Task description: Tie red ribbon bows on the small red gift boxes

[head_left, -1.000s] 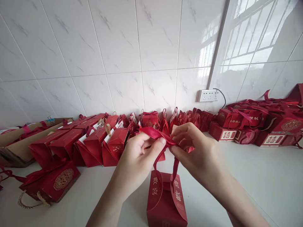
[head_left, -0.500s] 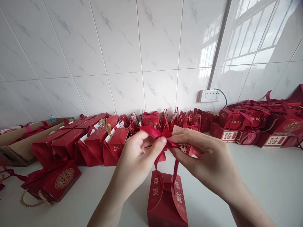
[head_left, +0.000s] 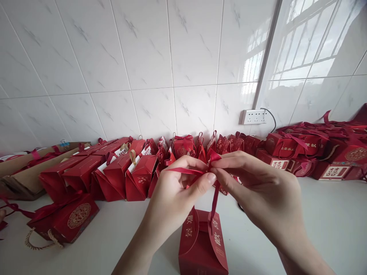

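Observation:
A red gift box (head_left: 200, 252) with gold lettering on its curved flaps stands on the white table right before me. From its top a red ribbon (head_left: 215, 198) runs up to my fingers. My left hand (head_left: 179, 194) pinches the ribbon between thumb and forefinger, and one strand lies across the forefinger. My right hand (head_left: 255, 194) also pinches it, its fingertips meeting the left thumb above the box. A short ribbon end sticks up between the two hands. Whether a knot is there is hidden by the fingers.
Rows of red gift boxes (head_left: 143, 172) line the tiled wall. Stacked red boxes (head_left: 332, 170) fill the right side. At left lie a box with a rope handle (head_left: 69, 217) and an open cardboard carton (head_left: 25, 179). A power strip (head_left: 254, 117) is on the wall. Another person's fingers show at the left edge.
My hands have shifted slightly right, still pinching the ribbon. The broad loop over my left fingers is now a narrow strand, and a ribbon end now points up between my fingertips.

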`<action>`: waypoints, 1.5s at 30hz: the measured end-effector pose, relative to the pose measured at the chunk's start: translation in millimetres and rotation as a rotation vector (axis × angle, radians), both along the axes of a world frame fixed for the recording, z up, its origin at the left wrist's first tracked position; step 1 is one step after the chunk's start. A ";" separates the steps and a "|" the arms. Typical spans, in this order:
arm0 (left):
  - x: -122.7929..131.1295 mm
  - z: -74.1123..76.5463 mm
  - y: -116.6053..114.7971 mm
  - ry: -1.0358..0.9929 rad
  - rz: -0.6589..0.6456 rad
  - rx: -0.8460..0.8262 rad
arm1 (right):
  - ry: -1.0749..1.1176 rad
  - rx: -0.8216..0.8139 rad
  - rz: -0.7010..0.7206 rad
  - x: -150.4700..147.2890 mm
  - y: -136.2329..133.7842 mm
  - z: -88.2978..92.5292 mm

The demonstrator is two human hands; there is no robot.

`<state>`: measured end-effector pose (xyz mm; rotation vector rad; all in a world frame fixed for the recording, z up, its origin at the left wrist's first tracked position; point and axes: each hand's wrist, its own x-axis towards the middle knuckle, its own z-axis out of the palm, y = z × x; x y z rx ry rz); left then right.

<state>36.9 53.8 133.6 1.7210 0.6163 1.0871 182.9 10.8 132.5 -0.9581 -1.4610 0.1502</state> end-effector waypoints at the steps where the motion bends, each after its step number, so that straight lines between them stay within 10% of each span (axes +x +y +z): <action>1: 0.4 -0.5 0.5 0.002 0.000 0.007 | 0.018 0.003 0.002 -0.2 -0.1 -0.1; 28: 1.9 -1.9 1.7 0.005 -0.042 0.073 | 0.259 0.029 0.005 -0.9 -1.4 -0.9; 45: -23.8 6.5 10.0 0.504 0.407 0.298 | -0.114 -0.035 -0.325 19.4 -6.2 5.5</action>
